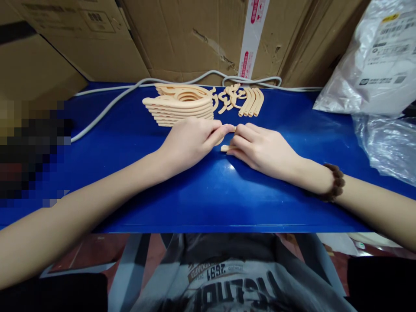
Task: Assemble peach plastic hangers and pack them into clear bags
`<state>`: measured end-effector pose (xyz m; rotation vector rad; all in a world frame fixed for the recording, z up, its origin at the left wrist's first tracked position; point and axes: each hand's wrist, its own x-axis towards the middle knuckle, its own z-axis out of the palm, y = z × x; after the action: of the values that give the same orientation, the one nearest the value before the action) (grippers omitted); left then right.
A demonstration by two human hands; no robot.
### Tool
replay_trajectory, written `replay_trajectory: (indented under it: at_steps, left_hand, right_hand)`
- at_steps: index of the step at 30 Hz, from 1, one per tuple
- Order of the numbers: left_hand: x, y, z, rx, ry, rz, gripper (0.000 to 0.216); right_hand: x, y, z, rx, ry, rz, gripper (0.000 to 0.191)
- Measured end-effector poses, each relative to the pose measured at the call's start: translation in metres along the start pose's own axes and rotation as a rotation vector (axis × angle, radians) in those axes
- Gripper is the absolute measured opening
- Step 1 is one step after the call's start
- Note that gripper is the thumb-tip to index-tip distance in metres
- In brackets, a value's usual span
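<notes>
My left hand point(191, 138) is closed, its thumb and fingers pinching a beige plastic hanger piece that is mostly hidden under them. Close beside it, my right hand point(260, 145) is also closed, gripping a beige plastic hanger arm point(225, 148) whose end sticks out to the left of the fingers. The fingertips of both hands almost meet, and whether the two pieces are joined cannot be seen. Just behind my left hand lies a stack of beige folding hangers point(178, 106). Further right are loose hook-shaped pieces point(230, 97) and several curved hanger arms point(251, 102) in a row.
The blue table point(195, 203) ends in a front edge near my body. A white cable point(130, 86) runs along the back, before cardboard boxes point(182, 39). At right lies a plastic-wrapped package point(370, 65) with clear film point(386, 138) beside it.
</notes>
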<state>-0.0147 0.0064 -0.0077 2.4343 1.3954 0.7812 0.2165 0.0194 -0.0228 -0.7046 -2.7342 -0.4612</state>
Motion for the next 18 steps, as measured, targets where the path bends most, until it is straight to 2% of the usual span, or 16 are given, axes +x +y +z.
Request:
replay_trajectory:
  at_steps: [2,4,7,9,13,18]
  left_hand:
    - [-0.001,0.001,0.001,0.107,-0.011,-0.006,0.05]
    - [-0.002,0.003,0.003,0.144,-0.031,-0.022,0.048]
    - [-0.002,0.004,0.003,0.102,-0.042,-0.035,0.043]
    - [-0.002,0.004,0.001,0.069,-0.038,-0.043,0.04]
    - [-0.001,0.003,0.0,0.08,-0.043,-0.039,0.037]
    - [-0.002,-0.001,0.003,0.111,-0.01,0.036,0.037]
  right_hand:
    - [0.001,-0.003,0.0,0.002,-0.017,0.012,0.056]
    - [0.002,-0.006,-0.002,0.0,-0.09,0.068,0.057]
    - [0.004,-0.008,-0.005,-0.027,-0.248,0.162,0.058]
    - [0.006,-0.009,-0.006,-0.023,-0.299,0.198,0.06]
    - [0.006,-0.006,-0.006,0.078,-0.248,0.207,0.054]
    - [0.003,0.003,-0.003,0.206,-0.169,0.228,0.038]
